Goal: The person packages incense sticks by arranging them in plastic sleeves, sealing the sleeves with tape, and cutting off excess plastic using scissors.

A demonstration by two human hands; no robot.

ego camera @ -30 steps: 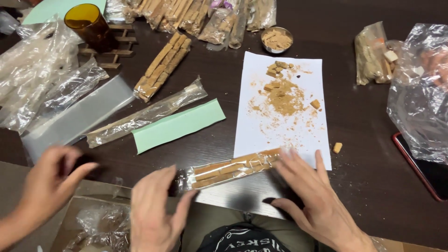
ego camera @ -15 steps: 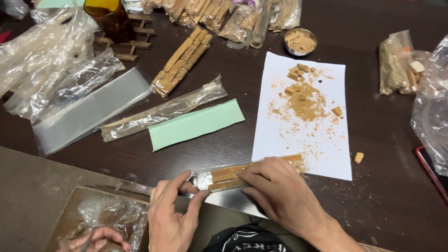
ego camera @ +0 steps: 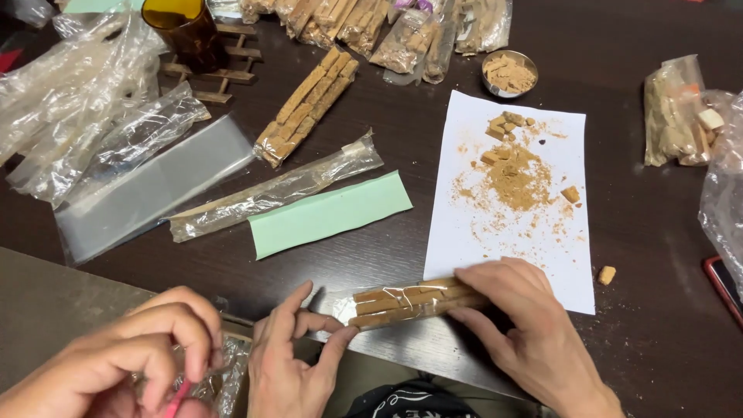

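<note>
A clear plastic sleeve packed with long brown sticks (ego camera: 406, 303) lies at the near edge of the dark table, partly on a white paper sheet (ego camera: 495, 240). My left hand (ego camera: 290, 371) pinches its crinkled left end between thumb and fingers. My right hand (ego camera: 526, 333) lies over its right end, fingers curled on it. Another person's hand (ego camera: 124, 356) at the bottom left pinches something thin and pink above a crumpled clear bag.
Brown crumbs (ego camera: 515, 174) cover the white sheet. A green paper strip (ego camera: 329, 213), a flat clear sleeve (ego camera: 275, 190) and a bundle of brown sticks (ego camera: 309, 104) lie beyond. An amber glass (ego camera: 182, 27), plastic bags (ego camera: 70, 101), a metal bowl (ego camera: 508, 73) and a red phone edge (ego camera: 727, 282) ring the table.
Both my hands closed onto the stick-filled sleeve, the right sliding over its right end. The other person's hand dropped out of view, then rose at the bottom left with a pink item.
</note>
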